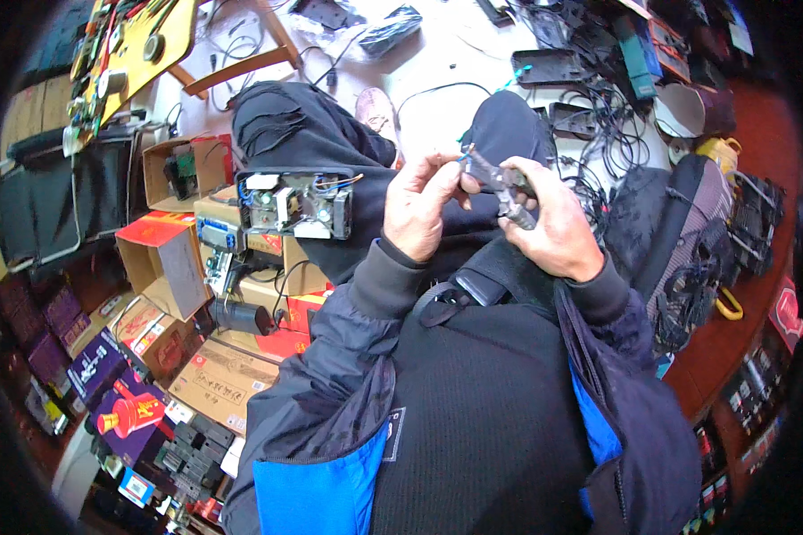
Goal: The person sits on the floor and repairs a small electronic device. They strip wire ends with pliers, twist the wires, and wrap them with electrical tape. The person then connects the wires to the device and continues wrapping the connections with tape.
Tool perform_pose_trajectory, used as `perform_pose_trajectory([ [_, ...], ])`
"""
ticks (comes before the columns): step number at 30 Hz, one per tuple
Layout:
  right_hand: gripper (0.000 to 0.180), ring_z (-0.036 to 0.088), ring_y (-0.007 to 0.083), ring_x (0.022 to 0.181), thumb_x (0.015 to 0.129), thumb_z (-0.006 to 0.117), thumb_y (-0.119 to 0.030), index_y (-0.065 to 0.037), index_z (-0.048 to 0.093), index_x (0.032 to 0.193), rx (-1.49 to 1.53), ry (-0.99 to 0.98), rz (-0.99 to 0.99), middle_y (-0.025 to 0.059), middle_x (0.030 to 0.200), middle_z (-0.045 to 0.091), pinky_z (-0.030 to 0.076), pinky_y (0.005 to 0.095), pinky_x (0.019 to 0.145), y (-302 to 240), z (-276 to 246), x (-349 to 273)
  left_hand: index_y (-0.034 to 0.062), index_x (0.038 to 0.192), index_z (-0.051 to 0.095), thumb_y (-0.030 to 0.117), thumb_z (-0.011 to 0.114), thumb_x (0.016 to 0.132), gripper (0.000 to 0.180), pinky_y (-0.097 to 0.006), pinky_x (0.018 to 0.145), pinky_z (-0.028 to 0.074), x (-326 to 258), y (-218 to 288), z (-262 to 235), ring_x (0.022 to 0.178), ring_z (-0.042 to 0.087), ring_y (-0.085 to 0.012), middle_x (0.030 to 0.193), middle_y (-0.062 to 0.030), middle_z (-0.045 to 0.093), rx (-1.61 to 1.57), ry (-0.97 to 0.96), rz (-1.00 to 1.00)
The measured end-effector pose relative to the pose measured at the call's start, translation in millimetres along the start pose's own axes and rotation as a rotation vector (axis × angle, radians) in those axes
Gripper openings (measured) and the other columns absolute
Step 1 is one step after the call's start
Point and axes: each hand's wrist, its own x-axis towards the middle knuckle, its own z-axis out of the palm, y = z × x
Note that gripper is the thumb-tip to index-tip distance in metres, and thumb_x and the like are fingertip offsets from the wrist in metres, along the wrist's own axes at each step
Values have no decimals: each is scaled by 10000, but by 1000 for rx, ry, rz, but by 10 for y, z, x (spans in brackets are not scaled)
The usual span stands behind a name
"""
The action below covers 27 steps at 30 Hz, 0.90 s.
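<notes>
My left hand is pinched closed around the end of a cable, where thin blue and copper-coloured strands show. My right hand is wrapped around a pair of pliers. The jaws of the pliers are right beside the wire ends, over my lap; whether they grip the wires I cannot tell. Next to my left thigh sits an opened black power supply case, its circuit board, pale components and a few loose wires exposed.
Cardboard boxes are stacked on my left, with small circuit boards on them. A yellow tabletop with tools stands at far left. Tangled black cables and empty black case shells lie on the floor at far right. A brown bench is on my right.
</notes>
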Motion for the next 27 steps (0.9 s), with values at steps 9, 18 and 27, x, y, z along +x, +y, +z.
perform_pose_trajectory([
  [9,683,650,335,994,700,764,-19,-33,599,1362,-219,52,-85,162,1114,645,514,434,933,33,-99,8,-5,1257,707,80,608,1050,244,-242,739,514,-43,120,60,816,619,-80,971,-48,738,191,-40,0],
  [18,752,657,284,973,686,756,29,-51,590,1415,-251,50,-145,140,1125,621,510,410,938,-44,-177,13,-77,1271,700,88,581,1010,331,-283,772,539,-6,135,4,917,689,-168,986,-113,727,197,-5,-21],
  [27,704,645,296,961,705,745,-45,-45,589,1391,-213,107,-128,131,1046,632,462,422,955,-46,-177,26,-96,1326,660,168,535,1081,381,-339,845,557,-3,91,-43,992,711,-225,1037,-158,742,8,-35,-24],
])
